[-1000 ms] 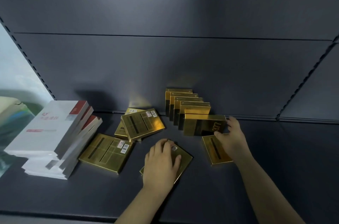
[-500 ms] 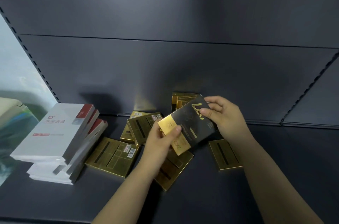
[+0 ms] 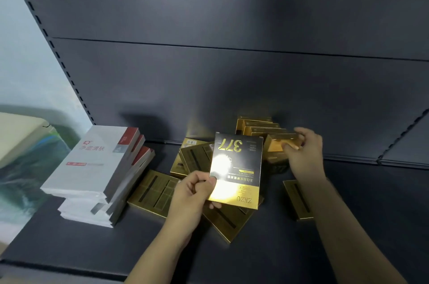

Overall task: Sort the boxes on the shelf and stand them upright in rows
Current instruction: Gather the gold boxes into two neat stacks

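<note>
My left hand (image 3: 193,193) holds a black-and-gold "377" box (image 3: 236,167) upside down above the shelf, face toward me. My right hand (image 3: 304,151) grips the top of the front gold box (image 3: 276,147) in a short upright row (image 3: 257,127) against the back panel. Several gold boxes lie flat on the shelf: one at the left (image 3: 153,193), a pair overlapping behind it (image 3: 192,158), one under the held box (image 3: 228,218), one at the right (image 3: 297,200).
A leaning stack of white boxes with red corners (image 3: 97,172) sits at the left of the dark shelf (image 3: 359,225). The grey back panel (image 3: 232,74) rises behind. A perforated upright (image 3: 67,74) bounds the shelf on the left.
My right hand let go of the "377" box and moved right to the front box of the upright row. My left hand now holds the box alone, turned face-on.
</note>
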